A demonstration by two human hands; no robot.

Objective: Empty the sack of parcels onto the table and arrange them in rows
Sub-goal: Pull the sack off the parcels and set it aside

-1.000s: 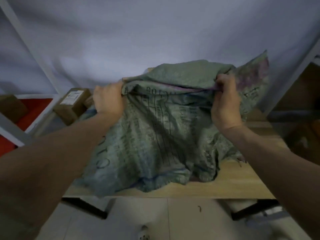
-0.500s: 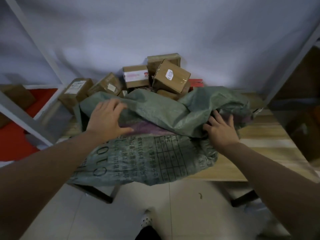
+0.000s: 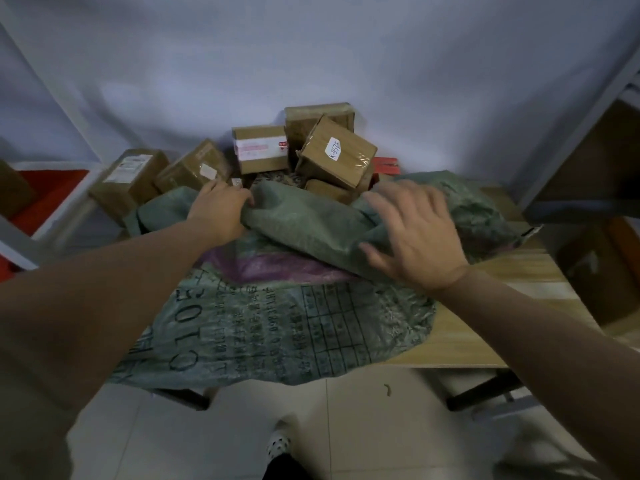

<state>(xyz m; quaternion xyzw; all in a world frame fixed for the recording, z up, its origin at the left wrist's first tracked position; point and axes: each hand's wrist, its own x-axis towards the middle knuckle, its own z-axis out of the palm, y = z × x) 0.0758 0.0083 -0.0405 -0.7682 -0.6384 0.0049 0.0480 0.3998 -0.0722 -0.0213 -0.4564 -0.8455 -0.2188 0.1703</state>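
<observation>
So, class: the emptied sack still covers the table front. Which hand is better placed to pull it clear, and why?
Probably the left hand: its fingers already curl into a fold of the sack. The right hand is spread open, fingers straight, gripping nothing.

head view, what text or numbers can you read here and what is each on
"K-957", last character unclear: handwritten on the white sticker of the tilted box.
"0105" in large print, seen upside down: on the green sack.
Sack's small print and grid table: too blurred to read.
White and red label on the middle box: blurred.
Shipping label on the left box: too small.
Small sticker on the next box: unreadable.
</observation>
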